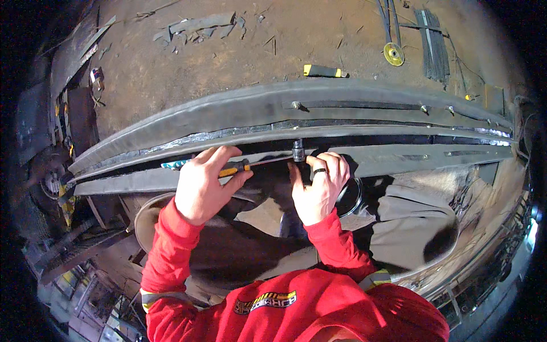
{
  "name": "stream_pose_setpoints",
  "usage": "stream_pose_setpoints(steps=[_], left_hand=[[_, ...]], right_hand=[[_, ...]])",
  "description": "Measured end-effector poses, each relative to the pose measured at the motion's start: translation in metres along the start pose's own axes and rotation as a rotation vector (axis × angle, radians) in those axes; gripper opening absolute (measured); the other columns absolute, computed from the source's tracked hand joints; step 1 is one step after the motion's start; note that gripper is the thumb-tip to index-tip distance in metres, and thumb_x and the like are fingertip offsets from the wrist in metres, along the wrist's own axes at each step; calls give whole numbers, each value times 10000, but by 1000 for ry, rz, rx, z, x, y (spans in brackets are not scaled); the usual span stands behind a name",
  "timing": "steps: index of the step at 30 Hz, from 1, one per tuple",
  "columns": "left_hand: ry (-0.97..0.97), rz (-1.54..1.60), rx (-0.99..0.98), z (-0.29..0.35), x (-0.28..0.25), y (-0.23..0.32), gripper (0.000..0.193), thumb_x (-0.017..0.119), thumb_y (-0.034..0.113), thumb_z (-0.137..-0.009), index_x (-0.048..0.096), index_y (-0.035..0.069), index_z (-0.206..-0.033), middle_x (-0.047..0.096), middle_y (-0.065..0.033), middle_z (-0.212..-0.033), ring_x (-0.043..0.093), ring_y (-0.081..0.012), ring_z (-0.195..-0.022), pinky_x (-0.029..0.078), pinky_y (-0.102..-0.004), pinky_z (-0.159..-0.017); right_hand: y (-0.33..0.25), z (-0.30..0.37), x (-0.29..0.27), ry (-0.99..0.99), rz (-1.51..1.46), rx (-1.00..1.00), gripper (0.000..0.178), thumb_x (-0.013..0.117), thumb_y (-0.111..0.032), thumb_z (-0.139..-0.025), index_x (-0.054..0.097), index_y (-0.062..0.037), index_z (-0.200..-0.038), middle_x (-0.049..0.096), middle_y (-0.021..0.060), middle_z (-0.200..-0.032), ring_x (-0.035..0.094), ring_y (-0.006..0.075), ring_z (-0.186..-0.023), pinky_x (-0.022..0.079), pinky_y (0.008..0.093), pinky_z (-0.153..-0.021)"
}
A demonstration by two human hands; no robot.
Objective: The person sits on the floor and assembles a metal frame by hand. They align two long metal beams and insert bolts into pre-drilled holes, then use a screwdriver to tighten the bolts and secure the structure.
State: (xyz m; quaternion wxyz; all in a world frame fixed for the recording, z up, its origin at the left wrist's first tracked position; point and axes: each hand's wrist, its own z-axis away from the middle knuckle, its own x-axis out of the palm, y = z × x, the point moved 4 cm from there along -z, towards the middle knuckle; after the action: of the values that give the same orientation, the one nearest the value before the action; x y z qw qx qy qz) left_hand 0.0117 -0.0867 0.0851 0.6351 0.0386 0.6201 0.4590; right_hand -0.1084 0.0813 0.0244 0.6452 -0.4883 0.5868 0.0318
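My left hand [196,185] is closed on a screwdriver with a yellow and black handle [235,168]. The thin shaft [270,160] reaches right toward a dark metal socket-like cylinder [298,151]. Thumb and fingers of my right hand [320,191] pinch that cylinder near its lower end; a black ring is on one finger. A teal and white object [175,164] shows at the left of my left hand; whether that hand holds it I cannot tell. Both hands are at the near edge of a long grey, curved-looking strip assembly [245,108].
Bolts [296,105] stand up from the assembly. Beyond it on the brown ground lie a yellow and black utility knife [323,71], a yellow disc [393,54], a bundle of dark strips [434,48] and torn grey scraps [202,24]. Metal framing [80,251] is at left.
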Motion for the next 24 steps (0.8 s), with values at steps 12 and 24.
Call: stream_pose_setpoints(steps=[12,24], left_hand=[[87,299,230,-9,-26,91,318,685,15,-629,617,7,-939,618,-179,-920,627,-308,-806,508,-358,-719],[237,539,154,6,-12,61,214,670,-50,-748,593,-18,-945,621,-125,-921,619,-205,-839,490,-299,-781]], right_hand=[[-1,-5,0,-25,48,-43,302,779,-211,-722,596,-52,-901,557,92,-976,521,314,-1045,359,507,-931],[-5,-81,-23,-408,-38,-509,796,838,-142,-499,539,-47,-1231,585,119,-1133,517,306,-1138,375,440,-985]])
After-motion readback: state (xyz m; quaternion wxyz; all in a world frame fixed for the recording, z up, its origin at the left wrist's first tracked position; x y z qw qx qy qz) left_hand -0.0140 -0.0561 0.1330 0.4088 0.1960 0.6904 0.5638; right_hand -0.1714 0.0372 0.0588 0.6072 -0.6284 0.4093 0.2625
